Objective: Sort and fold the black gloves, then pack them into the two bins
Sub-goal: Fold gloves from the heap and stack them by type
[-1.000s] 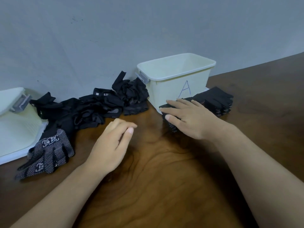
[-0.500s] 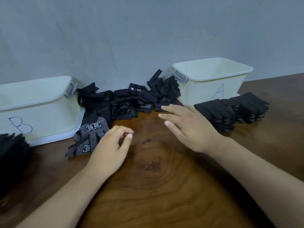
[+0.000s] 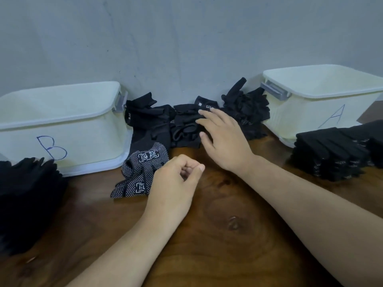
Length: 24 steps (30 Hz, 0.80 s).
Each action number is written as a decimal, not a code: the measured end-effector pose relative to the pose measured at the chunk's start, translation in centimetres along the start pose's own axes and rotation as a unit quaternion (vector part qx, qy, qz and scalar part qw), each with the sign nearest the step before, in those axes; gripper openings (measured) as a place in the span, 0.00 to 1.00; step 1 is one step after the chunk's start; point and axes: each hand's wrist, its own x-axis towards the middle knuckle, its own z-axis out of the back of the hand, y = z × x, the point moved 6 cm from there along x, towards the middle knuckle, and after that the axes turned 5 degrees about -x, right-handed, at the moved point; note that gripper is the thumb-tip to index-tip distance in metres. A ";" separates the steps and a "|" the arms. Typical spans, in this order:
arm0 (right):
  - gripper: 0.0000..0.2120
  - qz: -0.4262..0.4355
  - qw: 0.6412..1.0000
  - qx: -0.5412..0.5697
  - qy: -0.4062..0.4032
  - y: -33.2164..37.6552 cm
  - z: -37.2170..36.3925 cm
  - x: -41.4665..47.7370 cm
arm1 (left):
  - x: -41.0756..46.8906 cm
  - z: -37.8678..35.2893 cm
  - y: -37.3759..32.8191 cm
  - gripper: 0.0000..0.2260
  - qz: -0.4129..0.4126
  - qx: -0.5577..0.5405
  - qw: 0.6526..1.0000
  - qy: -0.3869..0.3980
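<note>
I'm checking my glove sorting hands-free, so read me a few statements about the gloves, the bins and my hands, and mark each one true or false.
1. The right hand rests straight-fingered on the loose glove pile between the bins. True.
2. The left hand grips the dotted glove. False: its curled fingers hold nothing; the glove lies on the table beside it.
3. Bin A stands left of bin B. False: bin A is on the right, bin B on the left.
4. A stack of folded gloves lies in front of bin A. True.
</note>
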 end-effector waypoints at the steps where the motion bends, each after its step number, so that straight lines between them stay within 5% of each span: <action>1: 0.19 0.005 1.000 0.007 -0.004 -0.1 -0.2 0.0 | 0.0 0.0 0.1 0.07 0.002 0.001 1.000 0.000; 11: 0.18 0.017 0.996 0.083 -0.028 -1.4 4.3 -4.6 | 0.1 0.2 -0.1 0.05 -0.007 -0.002 1.000 -0.014; 18: 0.15 0.115 0.990 0.082 0.017 -1.1 6.0 -8.9 | -0.3 -0.2 -0.9 0.17 -0.066 0.077 0.995 0.009; 24: 0.13 0.082 0.978 0.193 0.018 -0.7 6.2 -9.9 | -0.4 -1.1 -0.5 0.30 -0.054 0.098 0.991 0.079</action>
